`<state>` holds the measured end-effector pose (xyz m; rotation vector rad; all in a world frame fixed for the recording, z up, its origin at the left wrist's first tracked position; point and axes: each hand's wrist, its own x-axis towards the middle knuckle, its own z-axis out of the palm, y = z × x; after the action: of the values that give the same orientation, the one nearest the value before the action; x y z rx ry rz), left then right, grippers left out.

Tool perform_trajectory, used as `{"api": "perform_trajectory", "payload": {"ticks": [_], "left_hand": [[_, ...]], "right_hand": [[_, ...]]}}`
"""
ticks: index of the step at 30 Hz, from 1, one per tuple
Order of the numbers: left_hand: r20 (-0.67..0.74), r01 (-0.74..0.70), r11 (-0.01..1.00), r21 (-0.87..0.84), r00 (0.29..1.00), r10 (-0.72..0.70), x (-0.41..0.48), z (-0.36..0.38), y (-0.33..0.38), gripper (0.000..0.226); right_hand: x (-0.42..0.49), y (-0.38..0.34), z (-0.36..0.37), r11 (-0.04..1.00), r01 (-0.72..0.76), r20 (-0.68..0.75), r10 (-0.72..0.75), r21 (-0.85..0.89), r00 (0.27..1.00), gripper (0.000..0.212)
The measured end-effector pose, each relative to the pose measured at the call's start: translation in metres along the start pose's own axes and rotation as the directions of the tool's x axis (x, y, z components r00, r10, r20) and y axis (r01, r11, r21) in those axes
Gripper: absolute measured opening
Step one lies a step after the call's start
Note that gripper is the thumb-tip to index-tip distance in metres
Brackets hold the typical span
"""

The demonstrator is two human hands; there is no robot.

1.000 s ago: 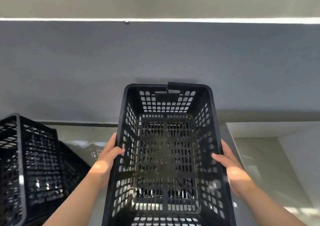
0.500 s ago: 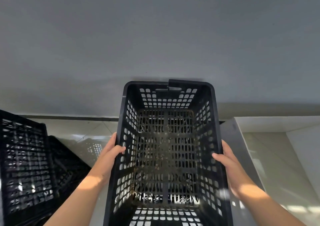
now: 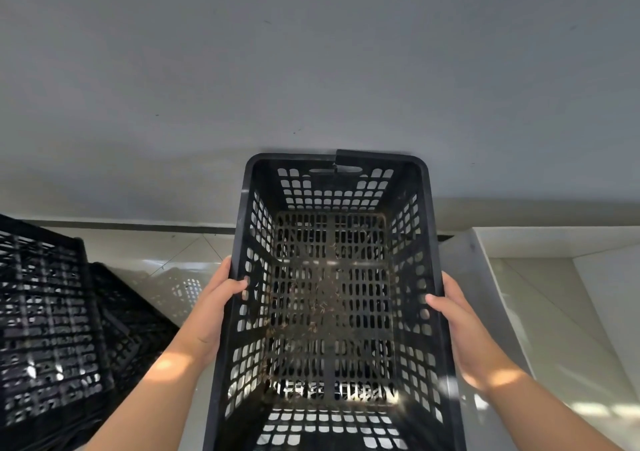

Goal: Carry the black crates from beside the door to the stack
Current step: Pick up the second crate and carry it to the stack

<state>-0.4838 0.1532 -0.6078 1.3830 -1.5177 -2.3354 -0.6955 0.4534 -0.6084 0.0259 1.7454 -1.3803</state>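
I hold an empty black perforated crate (image 3: 332, 187) in front of me, open side up, with dry plant bits on its slotted bottom. My left hand (image 3: 214, 312) grips its left long rim and my right hand (image 3: 464, 333) grips its right long rim. The crate's far rim has a broken, offset piece at the handle slot. At the left edge stands a stack of black crates (image 3: 45, 329), with another black crate (image 3: 135, 326) lower beside it on the floor.
A grey wall (image 3: 311, 69) fills the upper view straight ahead. Glossy pale floor tiles (image 3: 180, 253) lie below it. A white step or ledge (image 3: 540, 246) runs along the right side, close to the held crate.
The view has tilted down: the bright strip at the wall's top is gone from sight. The held crate stays in both hands, and the stack at left sits lower in view.
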Motion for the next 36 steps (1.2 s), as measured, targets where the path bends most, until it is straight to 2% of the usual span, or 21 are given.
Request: {"api": "perform_trajectory", "payload": {"ticks": [7,13,20,29,36], "left_hand": [[0.006,-0.010,1.000,0.029,1.000,0.010,-0.005,-0.003,-0.002,0.044],[-0.033,-0.025,0.998,0.061,0.999,0.027,-0.002,-0.002,-0.004,0.050],[-0.095,-0.033,0.996,0.078,0.995,0.040,-0.004,0.000,-0.007,0.048],[-0.080,-0.052,0.997,0.062,0.995,0.057,-0.006,0.005,-0.005,0.039],[-0.120,-0.005,0.982,0.191,0.992,0.029,-0.009,0.005,-0.001,0.046]], "right_hand": [[-0.002,0.008,0.002,0.999,-0.028,0.011,0.027,0.032,1.000,0.043],[0.003,0.012,0.004,0.997,-0.017,-0.033,0.019,0.069,0.999,0.041],[0.003,0.014,0.006,0.997,-0.004,-0.071,0.009,0.072,0.997,0.043],[0.001,0.010,0.008,0.996,0.003,-0.048,0.002,0.090,0.999,0.037],[0.000,0.009,0.011,0.998,0.020,-0.069,-0.016,0.059,0.997,0.039]]}}
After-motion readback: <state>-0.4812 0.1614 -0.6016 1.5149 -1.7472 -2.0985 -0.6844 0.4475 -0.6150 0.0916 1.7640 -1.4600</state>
